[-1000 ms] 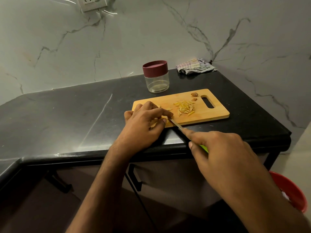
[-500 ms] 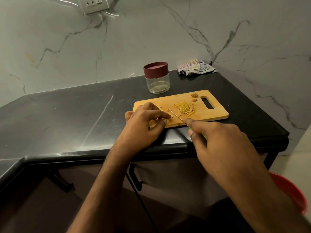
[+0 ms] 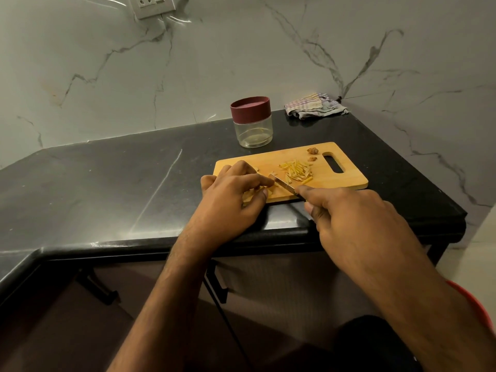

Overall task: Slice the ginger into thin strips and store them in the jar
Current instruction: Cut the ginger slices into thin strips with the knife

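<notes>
Now 2 hands (image 3: 290,202), 1 knife (image 3: 285,185) — 1 jar (image 3: 251,122)

Open table to the left, a crowded board and walled corner to the right

The dark table (image 3: 107,183) lies bare left of the cutting board (image 3: 346,181). Both hands and the knife (image 3: 284,186) cover the board's near left part; cut strips (image 3: 298,171) and two scraps (image 3: 312,154) lie further right. The lidded jar (image 3: 251,122) stands just behind the board, a cloth (image 3: 314,106) fills the corner, and marble walls (image 3: 214,63) close the back and right.
</notes>
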